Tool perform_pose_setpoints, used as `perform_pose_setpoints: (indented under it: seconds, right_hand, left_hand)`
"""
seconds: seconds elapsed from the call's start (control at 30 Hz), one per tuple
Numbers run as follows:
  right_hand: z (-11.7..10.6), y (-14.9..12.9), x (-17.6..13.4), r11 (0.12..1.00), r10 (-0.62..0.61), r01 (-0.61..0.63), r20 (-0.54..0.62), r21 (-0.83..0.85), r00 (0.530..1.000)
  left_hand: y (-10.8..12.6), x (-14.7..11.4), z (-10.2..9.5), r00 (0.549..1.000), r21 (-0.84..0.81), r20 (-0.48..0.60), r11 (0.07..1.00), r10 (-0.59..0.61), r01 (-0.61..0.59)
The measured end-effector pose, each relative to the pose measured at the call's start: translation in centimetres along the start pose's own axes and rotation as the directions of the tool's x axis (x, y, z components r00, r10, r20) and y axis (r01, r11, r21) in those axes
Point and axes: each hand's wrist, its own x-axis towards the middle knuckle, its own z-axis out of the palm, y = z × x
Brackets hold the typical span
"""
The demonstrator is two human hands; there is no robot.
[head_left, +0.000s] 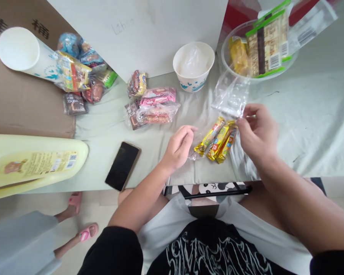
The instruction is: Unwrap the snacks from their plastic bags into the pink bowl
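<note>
My right hand (259, 133) pinches the lower edge of a clear plastic bag (231, 95), which lies crumpled toward the round tub. My left hand (180, 147) is closed, thumb against curled fingers; whatever sits between them is hidden. Thin clear plastic (193, 154) lies beside and partly under its fingertips. Between my hands, several yellow snack bars (218, 141) in shiny wrappers lie side by side on the cloth. Just beyond them stands a white paper bowl (192, 68) with clear plastic inside.
A clear tub (271, 78) holds packaged crackers. Wrapped snacks (153, 105) lie left of the bowl, with more beside a tipped paper cup (25, 49). A phone (122, 166) rests near the front edge, a yellow bottle (37, 162) at far left. Another person's feet (84, 233) show below.
</note>
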Motion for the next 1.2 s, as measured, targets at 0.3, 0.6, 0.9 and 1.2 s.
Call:
perform_pose_setpoints:
  seconds: [0.3,0.6,0.9,1.2]
  right_hand:
    - [1.0,-1.9,-2.2,0.890,0.005,0.099,0.227,-0.445,0.974]
    - [1.2,-1.0,-2.8,0.944,-0.186,0.259,0.317,-0.205,0.930]
    - [3.1,-1.9,-4.2,0.927,-0.233,0.308,0.313,-0.214,0.921]
    - [2.9,-0.4,-2.8,0.974,-0.229,0.219,0.302,0.064,0.925]
  left_hand:
    - [1.0,-0.1,0.5,0.877,-0.566,0.248,0.673,-0.412,0.476]
    - [1.0,0.5,0.2,0.901,-0.699,0.086,0.619,-0.425,0.358]
    - [1.8,0.6,0.8,0.886,-0.787,0.103,0.508,-0.451,0.350]
    - [2.1,1.2,0.1,0.857,-0.866,0.143,0.356,-0.496,0.351]
